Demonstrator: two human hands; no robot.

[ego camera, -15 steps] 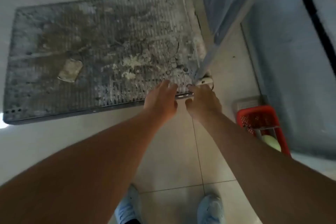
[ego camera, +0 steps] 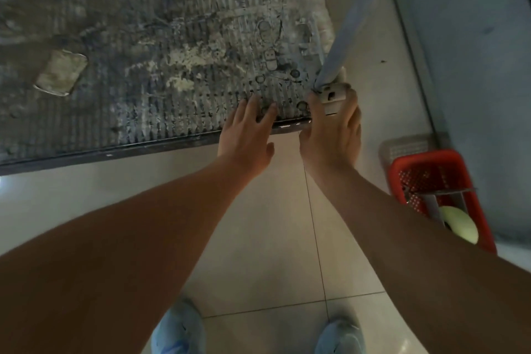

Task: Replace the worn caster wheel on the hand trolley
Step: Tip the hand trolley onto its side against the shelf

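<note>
The hand trolley's dirty ribbed platform (ego camera: 172, 37) lies flat on the tiled floor and fills the upper left. Its grey handle tube (ego camera: 353, 17) rises from a pale bracket (ego camera: 333, 95) at the near right corner. My left hand (ego camera: 244, 135) rests on the platform's near edge with straight fingers spread on the ribs. My right hand (ego camera: 330, 141) grips the corner, thumb on one side of the bracket and fingers on the other. No caster wheel shows; the underside is hidden.
A red plastic basket (ego camera: 402, 164) stands on the floor at the right, against a grey wall (ego camera: 474, 66). In it are a metal part (ego camera: 439, 195) and a pale green round object (ego camera: 459, 224). A flat pale slab (ego camera: 61, 73) lies on the platform. My shoes (ego camera: 178, 330) are below.
My head has come closer to the trolley corner. My left fingers have spread flat onto the platform edge, and my right hand has closed round the handle bracket.
</note>
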